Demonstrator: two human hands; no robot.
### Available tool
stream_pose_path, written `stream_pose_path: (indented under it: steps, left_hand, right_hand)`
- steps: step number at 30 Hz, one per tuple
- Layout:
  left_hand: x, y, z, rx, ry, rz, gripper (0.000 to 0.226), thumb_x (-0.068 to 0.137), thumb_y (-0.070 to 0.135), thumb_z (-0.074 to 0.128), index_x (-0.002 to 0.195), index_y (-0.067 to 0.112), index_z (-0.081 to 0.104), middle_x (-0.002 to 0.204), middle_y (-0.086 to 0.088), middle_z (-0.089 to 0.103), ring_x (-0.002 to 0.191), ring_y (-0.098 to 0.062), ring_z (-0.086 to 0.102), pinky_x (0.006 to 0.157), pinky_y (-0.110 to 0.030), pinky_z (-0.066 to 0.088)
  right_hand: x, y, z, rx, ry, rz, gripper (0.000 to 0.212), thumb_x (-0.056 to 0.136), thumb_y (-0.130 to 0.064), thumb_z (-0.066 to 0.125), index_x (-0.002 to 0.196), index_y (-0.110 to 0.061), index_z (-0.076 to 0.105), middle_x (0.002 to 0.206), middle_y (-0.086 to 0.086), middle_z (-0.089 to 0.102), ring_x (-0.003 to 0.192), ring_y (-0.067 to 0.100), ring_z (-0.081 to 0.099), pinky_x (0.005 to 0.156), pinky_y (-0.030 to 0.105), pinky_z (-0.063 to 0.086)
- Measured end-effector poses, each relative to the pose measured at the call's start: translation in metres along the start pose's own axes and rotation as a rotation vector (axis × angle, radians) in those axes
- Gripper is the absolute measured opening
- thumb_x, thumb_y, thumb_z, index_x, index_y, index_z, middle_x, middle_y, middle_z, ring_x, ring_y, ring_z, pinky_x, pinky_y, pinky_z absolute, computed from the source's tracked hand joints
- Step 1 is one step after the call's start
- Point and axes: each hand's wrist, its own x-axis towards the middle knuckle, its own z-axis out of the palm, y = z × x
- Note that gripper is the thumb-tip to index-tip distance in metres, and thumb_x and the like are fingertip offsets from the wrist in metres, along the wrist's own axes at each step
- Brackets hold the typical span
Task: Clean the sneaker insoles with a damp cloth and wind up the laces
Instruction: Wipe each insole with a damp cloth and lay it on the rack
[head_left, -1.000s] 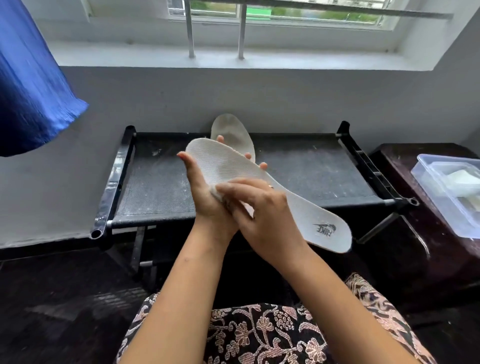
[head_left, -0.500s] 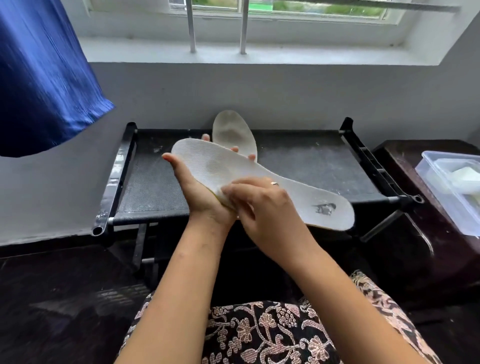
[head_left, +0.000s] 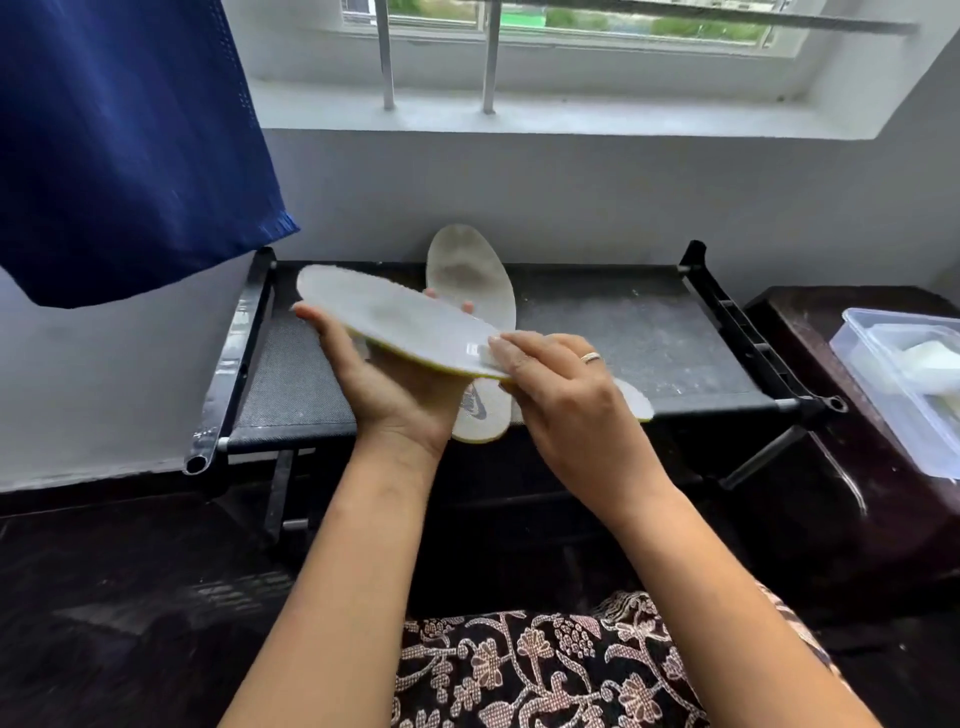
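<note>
white insole – black rack, blue cloth

The left hand holds a white insole from beneath, thumb on its near edge, fingertips showing past the far edge. The right hand, a ring on one finger, holds a small white cloth against the insole's top with bent fingers. Below both sets of fingers a second insole lies on the black rack. Well right of the fingers sits a clear plastic tub
</note>
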Motion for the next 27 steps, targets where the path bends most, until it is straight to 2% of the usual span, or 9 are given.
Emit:
stream_pose_path:
  steps: [3,5,9,11,13,15,20,23,27]
  left_hand:
    - [-0.016,-0.021,0.010,0.246,-0.127,-0.231,0.096,0.050,0.077,0.060,0.117,0.010,0.050,0.092,-0.011,0.059,0.086,-0.028,0.061,0.092,-0.044,0.047]
    - [-0.023,-0.032,0.013,0.319,-0.134,-0.322,0.110,0.048,0.081,0.059,0.124,0.002,0.047,0.091,-0.011,0.063,0.090,-0.025,0.064,0.087,-0.040,0.051]
    - [-0.014,-0.028,0.008,0.291,-0.008,-0.353,0.099,0.069,0.089,0.018,0.112,0.008,0.055,0.100,-0.015,0.067,0.091,-0.026,0.066,0.085,-0.038,0.054]
    - [-0.011,-0.022,0.008,0.190,0.020,-0.332,0.099,0.069,0.090,0.019,0.109,0.007,0.055,0.097,-0.015,0.067,0.096,-0.030,0.063,0.090,-0.043,0.051]
    - [-0.009,-0.019,0.009,0.125,0.043,-0.256,0.096,0.072,0.088,0.021,0.107,0.004,0.054,0.089,-0.013,0.066,0.097,-0.032,0.061,0.087,-0.045,0.053]
    - [-0.010,-0.020,0.009,0.085,0.061,-0.219,0.091,0.075,0.085,0.022,0.105,0.007,0.057,0.094,-0.010,0.062,0.101,-0.033,0.059,0.082,-0.046,0.054]
    - [-0.011,-0.030,0.005,0.187,-0.074,-0.328,0.104,0.068,0.090,0.020,0.118,0.004,0.052,0.109,-0.014,0.057,0.106,-0.030,0.058,0.098,-0.048,0.046]
    - [-0.010,-0.037,0.002,0.244,-0.116,-0.316,0.103,0.065,0.089,0.023,0.114,0.004,0.055,0.104,-0.011,0.060,0.106,-0.028,0.058,0.109,-0.047,0.036]
    - [-0.014,-0.044,0.006,0.332,-0.219,-0.271,0.101,0.059,0.085,0.044,0.115,0.002,0.055,0.109,-0.018,0.059,0.112,-0.033,0.053,0.111,-0.053,0.025]
  right_hand:
    - [0.006,-0.009,0.008,0.040,0.084,0.044,0.036,0.081,0.004,0.059,0.117,-0.001,0.065,0.115,0.012,0.066,0.102,0.027,0.058,0.098,0.035,0.042]
    - [0.007,-0.015,0.010,0.094,0.060,0.054,0.034,0.085,-0.003,0.055,0.117,-0.002,0.066,0.116,0.012,0.066,0.104,0.029,0.060,0.099,0.036,0.043]
    - [0.007,-0.017,0.004,0.244,-0.071,0.030,0.036,0.086,-0.012,0.048,0.116,-0.004,0.067,0.115,0.010,0.067,0.105,0.031,0.061,0.100,0.030,0.039]
    - [0.004,-0.013,0.001,0.287,-0.112,0.035,0.031,0.088,-0.013,0.050,0.111,-0.009,0.070,0.112,0.003,0.068,0.103,0.028,0.060,0.097,0.028,0.041]
    - [0.000,-0.005,-0.002,0.288,-0.114,0.061,0.024,0.086,-0.005,0.058,0.104,-0.013,0.073,0.107,-0.002,0.071,0.098,0.026,0.060,0.091,0.029,0.046]
    - [0.000,0.007,-0.005,0.216,-0.074,0.114,0.019,0.085,-0.007,0.062,0.098,-0.014,0.075,0.103,-0.002,0.072,0.094,0.026,0.061,0.086,0.029,0.047]
    - [0.006,0.020,-0.004,0.145,0.016,0.274,0.021,0.092,-0.015,0.058,0.107,-0.014,0.073,0.100,0.001,0.071,0.091,0.027,0.063,0.085,0.025,0.044]
    - [0.013,-0.005,0.001,0.252,0.024,0.254,0.017,0.087,-0.015,0.061,0.097,-0.011,0.074,0.099,0.006,0.069,0.092,0.028,0.063,0.084,0.031,0.049]
    - [0.025,-0.014,0.000,0.225,0.065,0.223,0.025,0.084,-0.025,0.056,0.091,-0.007,0.073,0.093,0.007,0.068,0.085,0.028,0.061,0.077,0.030,0.047]
